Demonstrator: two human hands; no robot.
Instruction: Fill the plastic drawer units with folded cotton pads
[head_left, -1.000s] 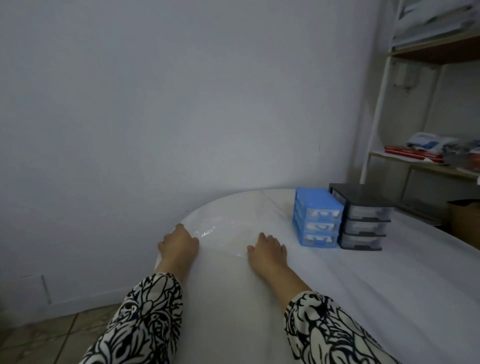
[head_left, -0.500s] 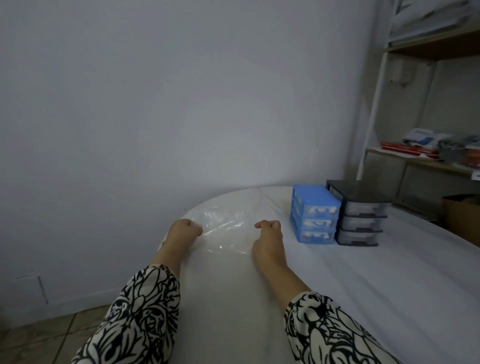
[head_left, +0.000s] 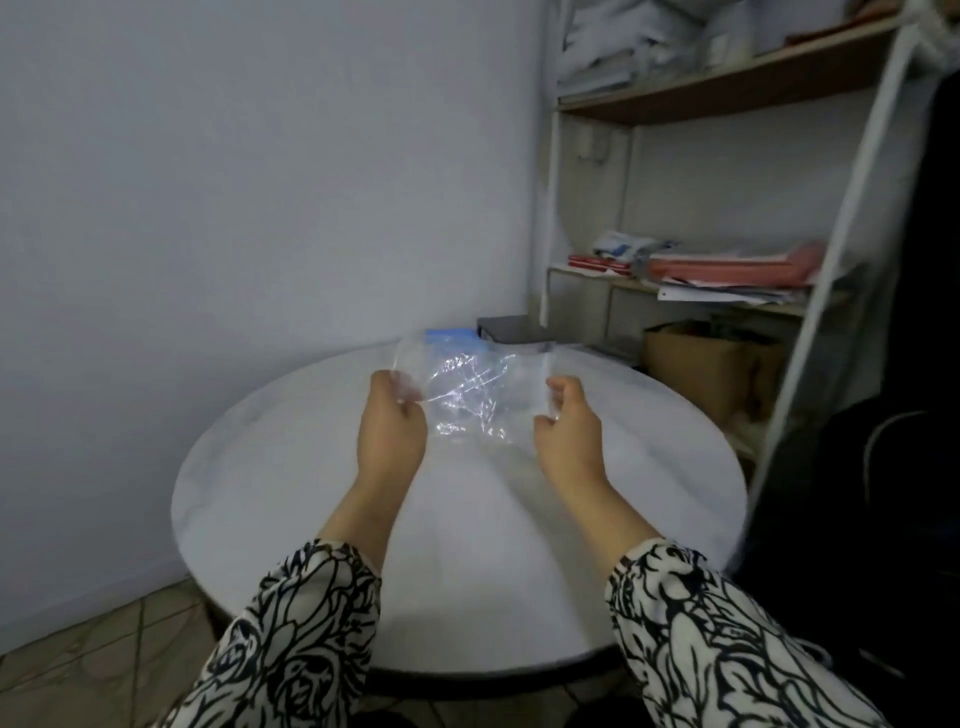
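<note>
Round white table (head_left: 322, 519) below both hands, blue plastic drawer unit (head_left: 451, 334) and dark grey plastic drawer unit (head_left: 511, 329) just beyond the hands at the far edge, mostly masked by the film. Metal-and-wood shelf rack (head_left: 701, 104) with papers off to the right, brown cardboard box (head_left: 696, 358) under it.

Crinkled clear plastic bag (head_left: 467, 387) stretched in the air between the hands, lifted off the table. Left hand (head_left: 390, 431) pinching its left edge, fingers curled round the film. Right hand (head_left: 569, 423) curled on the right edge, thumb and fingers closed on it.

Folded cotton pads: none clearly visible; cannot tell whether any sit inside the bag, too blurred and glossy.

Risks from here:
- Thin slick film, edge-only pinches: likely slip from one hand if pulled apart hard.
- Tear running off-line under uneven pull, then contents spilling onto table or floor near the left hand.
- Bag blocking sight of the drawers: easy to knock the light units when reaching forward.
- Drawers apparently still closed: both hands busy, none free to open one.
</note>
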